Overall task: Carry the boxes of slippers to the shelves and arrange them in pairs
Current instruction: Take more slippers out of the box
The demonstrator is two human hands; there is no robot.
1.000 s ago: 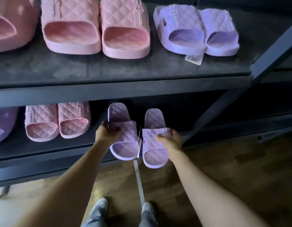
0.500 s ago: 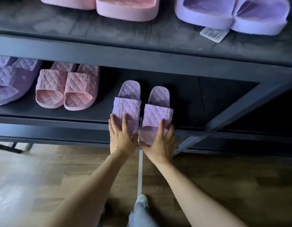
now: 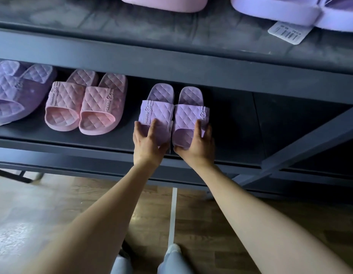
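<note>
Slippers (image 3: 161, 112) sit paired on the lower shelf (image 3: 231, 123). We grasp one in our left hand (image 3: 148, 144), the other in our right hand (image 3: 198, 148).

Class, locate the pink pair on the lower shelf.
Head view, left of centre: the pink pair sits between a purple pair at left and the lilac pair at right.
</note>
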